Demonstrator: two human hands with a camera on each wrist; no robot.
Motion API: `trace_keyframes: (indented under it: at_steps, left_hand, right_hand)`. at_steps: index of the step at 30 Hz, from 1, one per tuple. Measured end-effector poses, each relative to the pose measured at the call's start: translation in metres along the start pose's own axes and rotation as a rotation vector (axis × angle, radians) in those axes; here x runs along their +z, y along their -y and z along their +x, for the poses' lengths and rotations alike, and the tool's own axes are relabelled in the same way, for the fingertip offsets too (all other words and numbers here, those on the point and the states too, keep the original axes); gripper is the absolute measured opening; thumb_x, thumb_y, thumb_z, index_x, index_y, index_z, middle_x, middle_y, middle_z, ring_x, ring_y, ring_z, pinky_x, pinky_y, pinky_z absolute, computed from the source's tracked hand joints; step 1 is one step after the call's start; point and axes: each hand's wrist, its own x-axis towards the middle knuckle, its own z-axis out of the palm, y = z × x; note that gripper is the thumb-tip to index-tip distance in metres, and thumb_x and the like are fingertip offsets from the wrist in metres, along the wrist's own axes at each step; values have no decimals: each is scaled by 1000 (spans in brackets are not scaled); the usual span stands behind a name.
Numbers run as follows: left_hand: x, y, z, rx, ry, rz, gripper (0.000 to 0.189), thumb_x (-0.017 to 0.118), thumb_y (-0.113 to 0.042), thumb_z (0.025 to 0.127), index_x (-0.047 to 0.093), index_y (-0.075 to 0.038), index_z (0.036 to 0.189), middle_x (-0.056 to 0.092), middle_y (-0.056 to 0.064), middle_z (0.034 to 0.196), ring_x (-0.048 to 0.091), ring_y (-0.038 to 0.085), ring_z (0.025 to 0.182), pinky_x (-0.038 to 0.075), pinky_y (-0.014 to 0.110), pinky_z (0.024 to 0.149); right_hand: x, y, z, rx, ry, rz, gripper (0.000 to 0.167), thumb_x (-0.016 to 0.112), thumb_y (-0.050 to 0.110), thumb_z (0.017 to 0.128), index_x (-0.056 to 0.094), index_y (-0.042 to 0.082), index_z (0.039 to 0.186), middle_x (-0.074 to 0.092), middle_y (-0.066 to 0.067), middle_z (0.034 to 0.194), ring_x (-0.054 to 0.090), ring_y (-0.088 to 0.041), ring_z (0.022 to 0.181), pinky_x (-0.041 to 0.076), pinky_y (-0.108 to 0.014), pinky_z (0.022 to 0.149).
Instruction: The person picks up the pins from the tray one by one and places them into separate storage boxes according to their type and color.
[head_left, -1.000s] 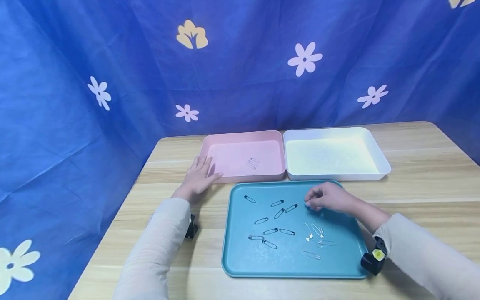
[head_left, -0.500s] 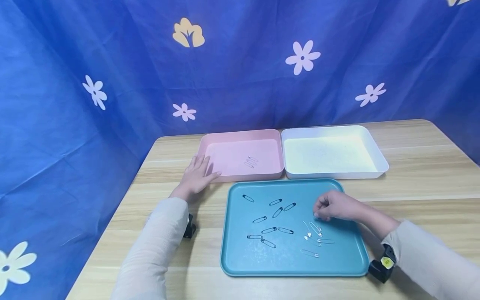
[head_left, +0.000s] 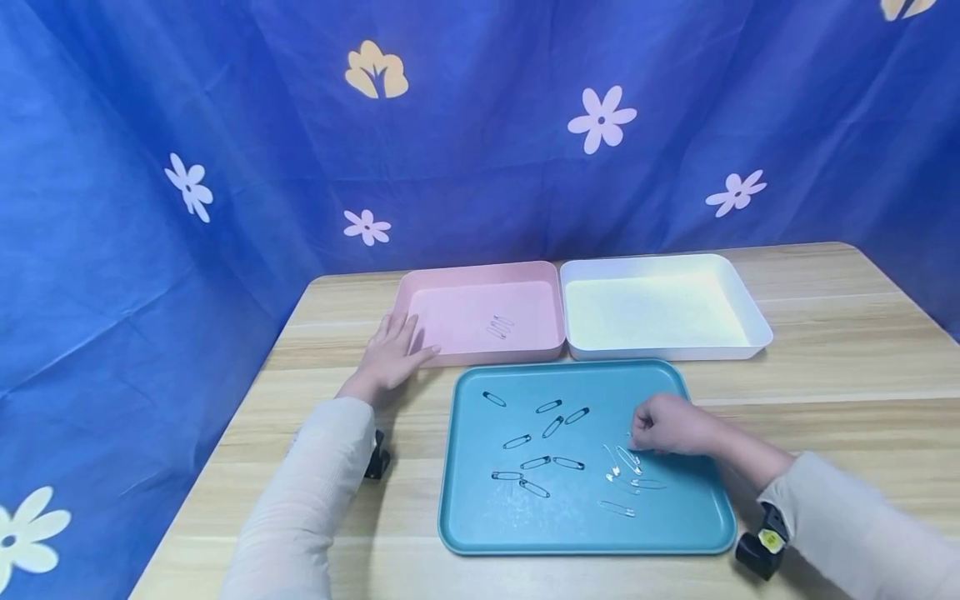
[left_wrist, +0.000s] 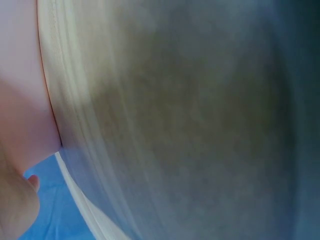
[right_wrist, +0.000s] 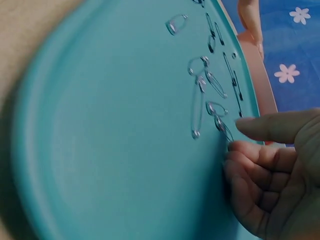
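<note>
My left hand (head_left: pixel 388 357) lies with spread, straight fingers at the left front corner of the pink tray (head_left: pixel 480 357); the left wrist view shows mostly blurred sleeve. Over the right part of the teal tray (head_left: pixel 585 533), my right hand (head_left: pixel 667 425) reaches down to several silver safety pins (head_left: pixel 628 460). The right wrist view shows a gap between its thumb and bent forefinger, with one silver safety pin (right_wrist: pixel 225 131) close to the fingertips; no grip on it shows. Several black safety pins (head_left: pixel 536 462) are scattered across the teal tray's left and middle.
A white tray (head_left: pixel 660 352) stands right of the pink one, both behind the teal tray. A few safety pins (head_left: pixel 500 327) lie in the pink tray. The wooden table (head_left: pixel 840 333) meets a blue flowered curtain (head_left: pixel 480 125) at the back.
My right hand has moved from the teal tray's upper right down and slightly rightward, closer to the silver safety pins. My left hand stays at the pink tray.
</note>
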Motion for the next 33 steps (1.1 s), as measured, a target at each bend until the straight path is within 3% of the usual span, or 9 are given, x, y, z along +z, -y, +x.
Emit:
trace_keyframes:
  at_steps: [12, 16, 27, 33]
  left_hand:
    - [-1, -3, -2, 0, 8, 5, 77, 35, -54, 85, 10, -4, 138, 3, 18, 142, -7, 36, 127, 2, 54, 98]
    - [-2, -3, -1, -1, 10, 7, 77, 35, -53, 85, 10, -3, 138, 3, 19, 142, -7, 36, 127, 2, 53, 99]
    - [-1, -2, 0, -2, 21, 9, 78, 35, -54, 85, 9, -3, 138, 2, 18, 142, -9, 35, 127, 1, 53, 99]
    - [-1, -1, 0, -1, 19, 12, 79, 34, -55, 85, 9, -3, 138, 2, 18, 142, -8, 36, 127, 1, 53, 99]
  right_hand:
    - [8, 5, 4, -37, -95, -165, 20, 64, 5, 69, 49, 10, 57, 45, 5, 53, 43, -9, 50, 37, -22, 47]
    - [8, 7, 4, -39, -104, -195, 18, 59, 2, 69, 49, 10, 57, 44, 5, 53, 42, -9, 49, 35, -21, 45]
    - [6, 4, 12, -38, -126, -176, 18, 51, -2, 73, 50, 9, 59, 44, 4, 53, 42, -9, 49, 35, -20, 45]
    - [4, 5, 9, -43, -120, -175, 16, 56, 0, 72, 50, 9, 60, 45, 3, 54, 44, -9, 49, 37, -21, 45]
